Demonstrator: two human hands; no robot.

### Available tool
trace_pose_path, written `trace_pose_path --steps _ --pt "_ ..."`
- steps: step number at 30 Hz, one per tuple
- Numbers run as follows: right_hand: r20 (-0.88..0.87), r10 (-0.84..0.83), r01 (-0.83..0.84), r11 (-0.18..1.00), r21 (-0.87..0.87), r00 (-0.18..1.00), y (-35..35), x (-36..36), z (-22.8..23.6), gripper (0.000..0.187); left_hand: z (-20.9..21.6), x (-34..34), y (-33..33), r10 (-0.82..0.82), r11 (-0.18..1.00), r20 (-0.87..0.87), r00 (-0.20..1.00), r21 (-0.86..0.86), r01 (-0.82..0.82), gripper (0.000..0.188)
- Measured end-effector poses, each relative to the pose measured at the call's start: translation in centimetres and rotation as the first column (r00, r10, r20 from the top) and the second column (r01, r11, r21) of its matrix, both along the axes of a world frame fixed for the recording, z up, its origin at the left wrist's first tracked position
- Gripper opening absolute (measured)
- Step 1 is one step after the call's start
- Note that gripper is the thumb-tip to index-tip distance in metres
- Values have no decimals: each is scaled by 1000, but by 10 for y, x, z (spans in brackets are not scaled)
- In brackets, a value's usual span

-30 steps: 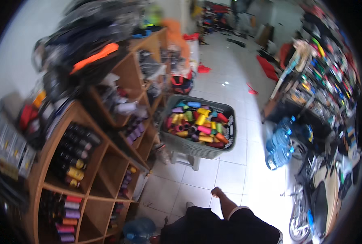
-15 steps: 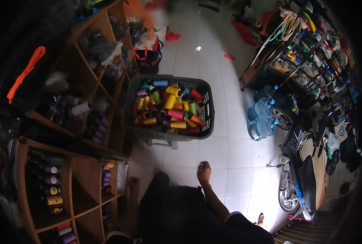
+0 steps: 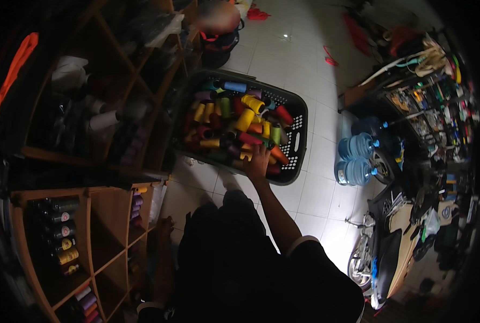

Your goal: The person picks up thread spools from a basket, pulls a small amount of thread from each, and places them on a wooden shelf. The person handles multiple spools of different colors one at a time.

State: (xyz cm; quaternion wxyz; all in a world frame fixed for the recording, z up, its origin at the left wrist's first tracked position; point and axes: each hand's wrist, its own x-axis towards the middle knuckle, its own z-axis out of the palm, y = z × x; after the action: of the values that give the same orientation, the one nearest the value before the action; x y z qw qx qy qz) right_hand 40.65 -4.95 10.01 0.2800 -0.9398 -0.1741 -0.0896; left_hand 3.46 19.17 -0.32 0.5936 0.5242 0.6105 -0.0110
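Observation:
A dark plastic basket [image 3: 302,137] full of thread spools in many colours stands ahead of me. My right hand [image 3: 257,162] reaches over its near edge, fingers apart and touching the spools at the near right of the pile. An orange spool [image 3: 278,155] lies just right of my fingers, and a yellow spool [image 3: 245,120] rests farther back in the heap. My fingertips partly cover the spools below them. Low beside the wooden shelf, my left hand [image 3: 165,224] hangs in shadow; its fingers are too dark to make out.
Wooden cubby shelves [image 3: 91,237] holding dark and coloured spools run along my left. Blue water jugs [image 3: 357,168] stand on the tiled floor at right, near a parked motorbike [image 3: 388,264]. A cluttered rack [image 3: 412,107] is behind them. A dark bag [image 3: 218,48] sits beyond the basket.
My right hand has moved forward from above the floor into the basket, its fist opening onto the spools. I am closer to the basket, and my left hand still hangs by the shelf.

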Motion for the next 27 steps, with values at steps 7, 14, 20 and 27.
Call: trace_pose_path --steps 7,14,20,27 --pt "-280 82 -153 957 -245 957 -3 71 -35 55 5 -52 -82 498 813 -177 849 -247 -528 20" --pt "-520 459 -425 884 192 720 -9 99 -43 45 -48 -39 -158 62 996 -38 997 -67 -64 19" --pt "-586 428 -366 902 229 688 -25 90 -17 46 -22 2 -160 -93 994 -77 993 -61 88 18" --pt "-245 271 -239 959 152 931 -21 124 -47 51 45 45 -168 366 884 -193 911 -234 -404 22"
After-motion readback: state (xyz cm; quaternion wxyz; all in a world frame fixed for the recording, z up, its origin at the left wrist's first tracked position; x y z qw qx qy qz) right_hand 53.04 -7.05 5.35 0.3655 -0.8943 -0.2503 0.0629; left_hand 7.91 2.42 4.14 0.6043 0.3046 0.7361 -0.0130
